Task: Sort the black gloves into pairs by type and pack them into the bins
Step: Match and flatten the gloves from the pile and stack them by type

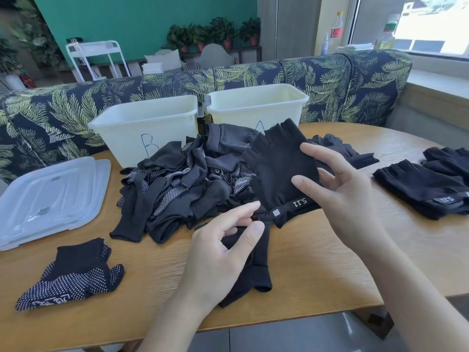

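A heap of black gloves lies in the middle of the wooden table, many with white dotted palms. My right hand holds a black fingerless glove with a "5.11" cuff strap above the heap, thumb on its front. My left hand pinches that glove's cuff corner between thumb and forefinger, over another plain black glove lying on the table. Behind the heap stand two white bins: bin B on the left, bin A on the right.
A dotted glove pair lies at the front left. Matching fingerless gloves lie at the right edge. Clear bin lids are stacked at the left. A leaf-patterned sofa runs behind the table.
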`<act>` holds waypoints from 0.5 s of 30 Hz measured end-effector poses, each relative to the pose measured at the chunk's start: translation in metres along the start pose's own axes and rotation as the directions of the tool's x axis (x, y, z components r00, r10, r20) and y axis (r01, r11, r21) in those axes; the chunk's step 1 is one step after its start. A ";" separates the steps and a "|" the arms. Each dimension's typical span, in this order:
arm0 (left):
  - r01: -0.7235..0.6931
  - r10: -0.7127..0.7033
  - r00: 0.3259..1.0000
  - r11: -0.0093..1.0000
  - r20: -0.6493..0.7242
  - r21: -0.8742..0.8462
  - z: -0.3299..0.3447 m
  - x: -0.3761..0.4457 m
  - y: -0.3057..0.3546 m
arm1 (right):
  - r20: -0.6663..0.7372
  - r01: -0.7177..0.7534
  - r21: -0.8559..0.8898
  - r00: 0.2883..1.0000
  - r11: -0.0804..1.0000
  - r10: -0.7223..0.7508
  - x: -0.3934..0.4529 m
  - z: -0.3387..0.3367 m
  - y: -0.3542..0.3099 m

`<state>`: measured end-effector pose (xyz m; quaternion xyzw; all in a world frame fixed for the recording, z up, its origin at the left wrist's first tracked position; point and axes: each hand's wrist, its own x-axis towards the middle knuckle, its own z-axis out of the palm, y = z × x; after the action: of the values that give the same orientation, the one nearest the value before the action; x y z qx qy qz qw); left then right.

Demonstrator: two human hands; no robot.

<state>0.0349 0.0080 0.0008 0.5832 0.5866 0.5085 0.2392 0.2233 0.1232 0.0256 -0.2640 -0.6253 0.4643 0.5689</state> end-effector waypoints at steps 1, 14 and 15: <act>0.028 -0.028 1.000 0.998 0.012 -0.047 -0.001 0.000 0.002 | 0.001 -0.004 0.004 1.000 1.000 0.004 -0.001 0.002 -0.001; -0.053 0.022 0.988 0.978 -0.156 -0.201 0.001 -0.007 0.022 | 0.183 -0.008 -0.019 0.983 1.000 0.011 -0.025 0.043 -0.014; -0.054 0.022 0.991 0.970 -0.135 -0.236 0.002 -0.007 0.024 | 0.207 -0.021 0.003 0.978 1.000 0.020 -0.028 0.047 -0.016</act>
<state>0.0482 -0.0028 0.0187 0.5266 0.5243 0.6171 0.2590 0.1874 0.0794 0.0303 -0.2192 -0.6772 0.4968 0.4966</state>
